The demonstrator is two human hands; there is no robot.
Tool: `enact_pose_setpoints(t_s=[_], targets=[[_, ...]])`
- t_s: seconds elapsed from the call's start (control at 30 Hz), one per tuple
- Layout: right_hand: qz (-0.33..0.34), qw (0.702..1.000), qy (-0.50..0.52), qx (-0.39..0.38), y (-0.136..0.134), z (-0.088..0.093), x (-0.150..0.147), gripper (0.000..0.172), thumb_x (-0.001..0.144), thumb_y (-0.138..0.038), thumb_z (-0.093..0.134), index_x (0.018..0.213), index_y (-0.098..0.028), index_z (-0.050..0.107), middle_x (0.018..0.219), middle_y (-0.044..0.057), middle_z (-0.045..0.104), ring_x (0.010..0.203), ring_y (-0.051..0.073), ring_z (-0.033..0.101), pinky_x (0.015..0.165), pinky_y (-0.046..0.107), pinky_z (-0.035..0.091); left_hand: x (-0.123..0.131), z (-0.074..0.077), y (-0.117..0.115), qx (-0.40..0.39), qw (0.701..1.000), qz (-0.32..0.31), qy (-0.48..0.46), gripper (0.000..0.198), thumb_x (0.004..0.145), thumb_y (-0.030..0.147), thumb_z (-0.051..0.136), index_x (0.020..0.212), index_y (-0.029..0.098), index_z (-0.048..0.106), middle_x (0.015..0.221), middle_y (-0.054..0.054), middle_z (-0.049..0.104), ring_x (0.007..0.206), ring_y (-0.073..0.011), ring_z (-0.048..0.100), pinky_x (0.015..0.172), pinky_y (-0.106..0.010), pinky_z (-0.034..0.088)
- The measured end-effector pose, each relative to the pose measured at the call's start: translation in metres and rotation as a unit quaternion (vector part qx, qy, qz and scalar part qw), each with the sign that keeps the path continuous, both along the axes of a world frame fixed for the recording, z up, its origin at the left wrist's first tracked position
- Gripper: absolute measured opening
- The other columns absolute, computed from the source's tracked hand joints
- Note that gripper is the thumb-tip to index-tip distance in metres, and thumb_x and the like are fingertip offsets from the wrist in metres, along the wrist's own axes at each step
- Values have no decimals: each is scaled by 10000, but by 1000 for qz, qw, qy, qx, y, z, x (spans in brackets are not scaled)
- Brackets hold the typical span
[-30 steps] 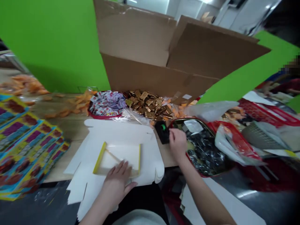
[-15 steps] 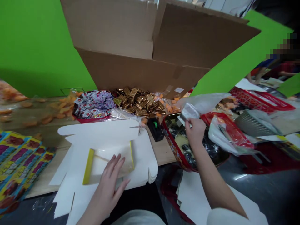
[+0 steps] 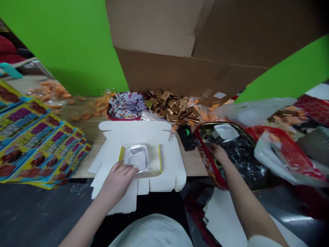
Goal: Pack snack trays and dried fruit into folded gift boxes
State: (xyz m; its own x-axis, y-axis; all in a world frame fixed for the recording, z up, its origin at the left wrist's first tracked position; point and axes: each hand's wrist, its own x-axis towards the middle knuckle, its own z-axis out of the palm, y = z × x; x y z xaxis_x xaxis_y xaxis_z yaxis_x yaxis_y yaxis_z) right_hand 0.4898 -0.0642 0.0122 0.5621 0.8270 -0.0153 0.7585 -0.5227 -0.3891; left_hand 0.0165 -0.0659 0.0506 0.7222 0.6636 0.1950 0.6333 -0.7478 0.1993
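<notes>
Your left hand (image 3: 117, 181), fingers together, touches the foil tray (image 3: 137, 158) just to its right; your right hand (image 3: 218, 153), grip unclear, sits farther off at the red tin (image 3: 205, 154).

One foil tray (image 3: 137, 157), one tape dispenser (image 3: 186, 138)

No wording can be read. The printed cards (image 3: 43, 144) show only blurred coloured blocks of lettering, and the sachets (image 3: 125, 105), gold packets (image 3: 171, 108) and white label on the cardboard carton (image 3: 219, 95) are too small to make out.
</notes>
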Motion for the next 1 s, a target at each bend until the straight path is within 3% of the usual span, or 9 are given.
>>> enact_pose_setpoints(t_s=[0.1, 0.23, 0.33, 0.4, 0.5, 0.63, 0.73, 0.87, 1.0], targets=[[-14, 999, -42, 8, -11, 5, -1, 142, 761, -226, 558, 756, -143, 673, 727, 115, 663, 686, 235, 612, 633, 328, 438, -17, -18, 4, -26, 998, 28, 57, 263, 955, 275, 419, 1113, 230, 624, 1124, -55, 668, 1118, -204, 578, 1101, -502, 225], [-37, 951, -126, 279, -30, 44, -58, 257, 866, -343, 494, 941, -146, 642, 862, 124, 658, 804, 246, 596, 747, 371, 443, -24, -34, 2, -57, 995, 37, 78, 416, 901, 515, 479, 1215, 267, 595, 1296, -77, 580, 1240, -258, 489, 1122, -556, 119], [161, 926, 9, 342, -27, 49, -148, 191, 897, -351, 502, 916, -211, 630, 851, 59, 659, 791, 199, 589, 734, 331, 464, -27, -42, 1, -62, 995, 40, 67, 389, 900, 492, 492, 1198, 271, 608, 1286, -70, 588, 1251, -256, 480, 1127, -551, 116], [341, 903, 69, 253, -19, 33, -209, 125, 881, -283, 539, 836, -225, 640, 795, 37, 666, 837, 199, 587, 802, 348, 463, -29, -46, 2, -55, 996, 43, 57, 351, 895, 452, 515, 1168, 262, 626, 1274, -75, 596, 1241, -257, 490, 1128, -550, 125], [440, 881, 57, 163, -10, 4, -254, 77, 857, -241, 579, 861, -242, 656, 825, 21, 675, 926, 215, 584, 922, 422, 420, -32, -52, 1, -44, 997, 46, 40, 332, 887, 413, 538, 1169, 264, 626, 1273, -78, 598, 1230, -259, 503, 1127, -550, 151], [281, 914, 39, 290, 10, 4, -207, 177, 911, -288, 477, 927, -221, 640, 868, 59, 655, 856, 209, 585, 792, 361, 465, -35, -60, 0, -34, 998, 47, 18, 340, 885, 415, 540, 1188, 279, 614, 1276, -69, 596, 1229, -259, 507, 1130, -545, 161], [152, 934, -34, 322, 63, 22, -149, 244, 919, -261, 409, 966, -176, 633, 925, 95, 657, 880, 224, 573, 811, 366, 457, -34, -61, -2, -38, 998, 44, 21, 360, 892, 437, 525, 1207, 279, 598, 1279, -66, 593, 1236, -260, 499, 1136, -560, 122], [267, 941, -120, 168, 163, 21, -119, 456, 836, -77, 411, 1274, -134, 526, 1308, 135, 555, 1214, 244, 464, 991, 377, 377, -35, -55, -7, -13, 999, 45, 19, 520, 893, 458, 516, 1377, 283, 439, 1419, -80, 463, 1320, -271, 404, 1142, -546, 138], [304, 938, -124, 110, 223, 0, -128, 528, 720, -8, 526, 1230, -138, 569, 1174, 146, 639, 1123, 274, 533, 896, 372, 431, -48, -51, -4, 21, 986, 145, -82, 589, 926, 352, 450, 1468, 232, 254, 1522, -123, 270, 1403, -274, 249, 1124, -497, 245]])
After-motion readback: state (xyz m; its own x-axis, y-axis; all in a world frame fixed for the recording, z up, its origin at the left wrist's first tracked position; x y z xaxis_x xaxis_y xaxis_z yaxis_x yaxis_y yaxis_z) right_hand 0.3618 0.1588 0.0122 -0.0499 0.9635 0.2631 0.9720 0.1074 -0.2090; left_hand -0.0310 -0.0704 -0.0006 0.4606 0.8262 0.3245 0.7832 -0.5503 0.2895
